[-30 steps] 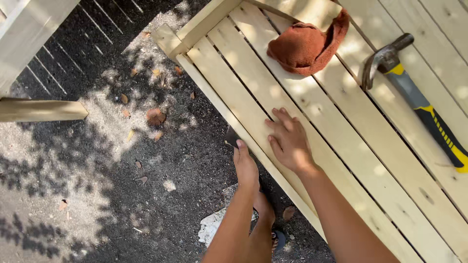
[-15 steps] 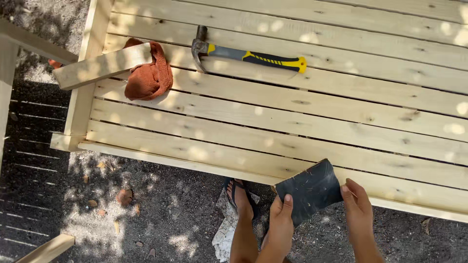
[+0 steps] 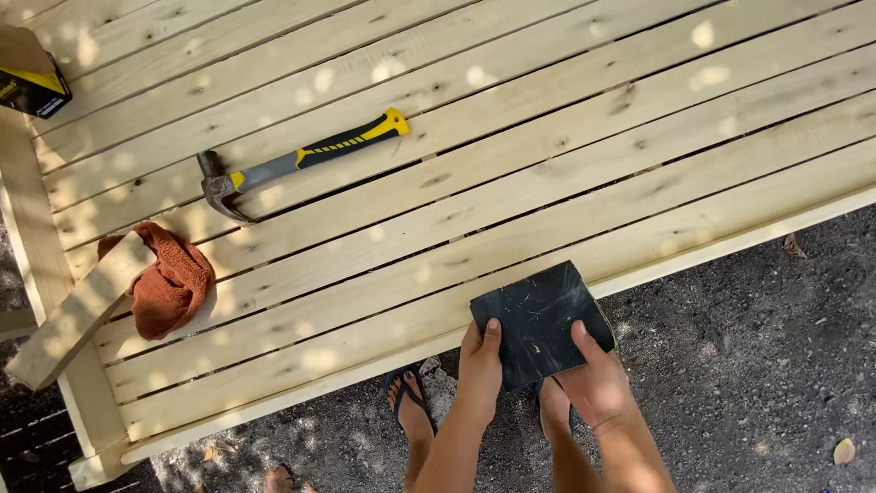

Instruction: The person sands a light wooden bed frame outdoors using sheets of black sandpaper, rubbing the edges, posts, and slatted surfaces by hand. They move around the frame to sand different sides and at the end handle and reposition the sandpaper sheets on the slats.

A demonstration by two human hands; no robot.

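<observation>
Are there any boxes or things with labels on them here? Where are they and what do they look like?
Small box: top left corner of the slatted wooden platform, partly out of view; black and yellow with a brown cardboard top.
Nothing else shows a label, sign or screen.

head view looks straight down, fairly near.

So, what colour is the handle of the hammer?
The hammer handle is black and yellow with a grey neck, seen in the head view.
</observation>
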